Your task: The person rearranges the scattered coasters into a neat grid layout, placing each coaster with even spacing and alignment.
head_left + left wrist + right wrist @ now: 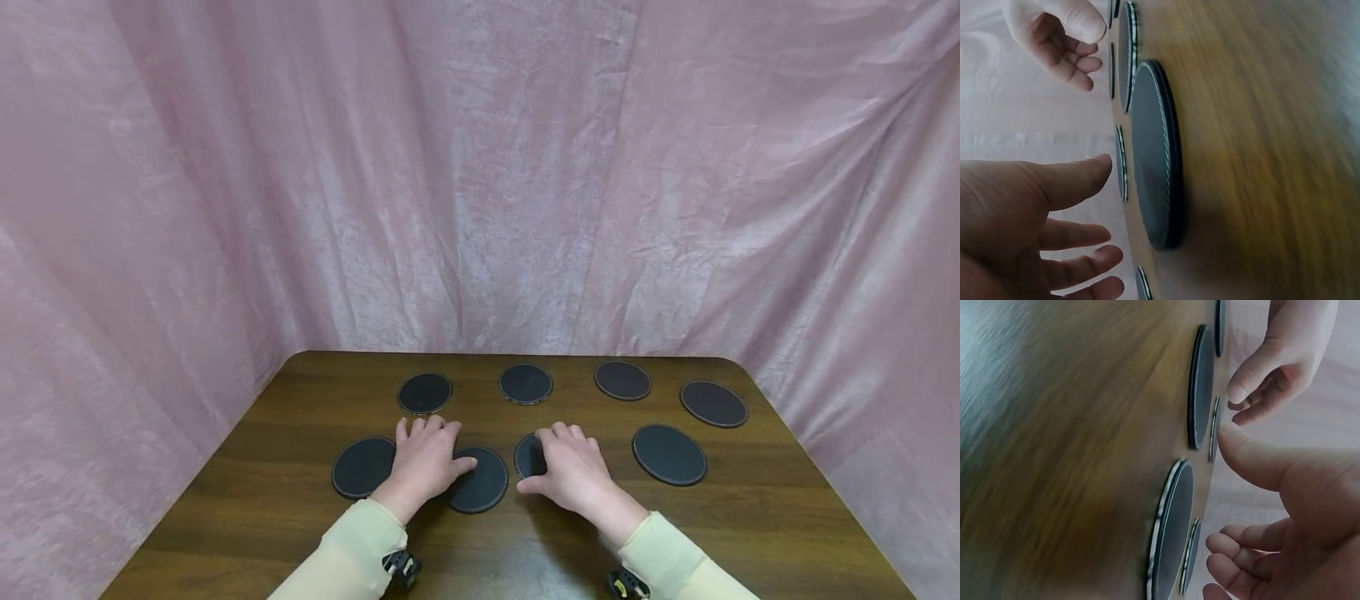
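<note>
Round dark coasters with stitched rims lie flat on the wooden table. My left hand, palm down with fingers spread, is over the gap between the front-left coaster and the one beside it; its thumb overlaps the latter in the head view. To the right, my right hand partly hides another front coaster. Both wrist views show bent, relaxed fingers with nothing between them. In the left wrist view, the left thumb is apart from the nearest coaster.
A back row of several similar coasters, among them a black one and a brownish one, lies near the far edge of the table. Beyond my right hand sits one more front coaster. Pink curtains hang behind and at both sides.
</note>
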{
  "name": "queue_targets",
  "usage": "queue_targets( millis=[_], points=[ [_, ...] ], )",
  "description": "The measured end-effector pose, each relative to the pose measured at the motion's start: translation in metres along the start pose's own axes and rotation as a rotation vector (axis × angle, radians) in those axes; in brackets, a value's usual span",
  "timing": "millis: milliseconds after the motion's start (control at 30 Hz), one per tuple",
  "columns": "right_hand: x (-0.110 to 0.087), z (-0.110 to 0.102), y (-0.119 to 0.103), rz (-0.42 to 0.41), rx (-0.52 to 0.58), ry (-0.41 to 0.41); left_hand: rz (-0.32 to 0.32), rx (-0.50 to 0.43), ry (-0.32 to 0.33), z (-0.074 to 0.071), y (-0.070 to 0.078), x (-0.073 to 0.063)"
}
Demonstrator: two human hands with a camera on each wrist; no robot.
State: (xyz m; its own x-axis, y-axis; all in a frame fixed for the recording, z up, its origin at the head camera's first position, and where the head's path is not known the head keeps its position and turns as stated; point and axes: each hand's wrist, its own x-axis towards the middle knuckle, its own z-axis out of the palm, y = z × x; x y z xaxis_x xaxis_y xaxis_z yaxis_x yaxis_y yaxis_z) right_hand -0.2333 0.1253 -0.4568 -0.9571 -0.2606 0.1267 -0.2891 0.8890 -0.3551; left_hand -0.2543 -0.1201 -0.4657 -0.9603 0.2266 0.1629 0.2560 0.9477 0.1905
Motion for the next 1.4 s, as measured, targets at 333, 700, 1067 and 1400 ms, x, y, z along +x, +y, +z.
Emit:
queue_targets(
  millis=[333,700,1067,1400],
  points=[
    [0.005,0.012,-0.026,-0.047,0.018,-0.061,-0.042,-0.008,-0.037,-0.003,-0.018,-0.01],
    [0.01,0.019,-0.04,-0.055,-0.055,-0.093,-0.057,-0.009,-0.082,-0.002,-0.021,-0.014],
    [0.013,0.022,-0.045,-0.072,-0.115,-0.111,-0.074,0.005,-0.091,-0.001,-0.02,-0.016],
    [0.021,0.023,-0.047,-0.085,-0.138,-0.132,-0.058,-0.022,-0.092,-0.004,-0.018,-0.016]
  ],
)
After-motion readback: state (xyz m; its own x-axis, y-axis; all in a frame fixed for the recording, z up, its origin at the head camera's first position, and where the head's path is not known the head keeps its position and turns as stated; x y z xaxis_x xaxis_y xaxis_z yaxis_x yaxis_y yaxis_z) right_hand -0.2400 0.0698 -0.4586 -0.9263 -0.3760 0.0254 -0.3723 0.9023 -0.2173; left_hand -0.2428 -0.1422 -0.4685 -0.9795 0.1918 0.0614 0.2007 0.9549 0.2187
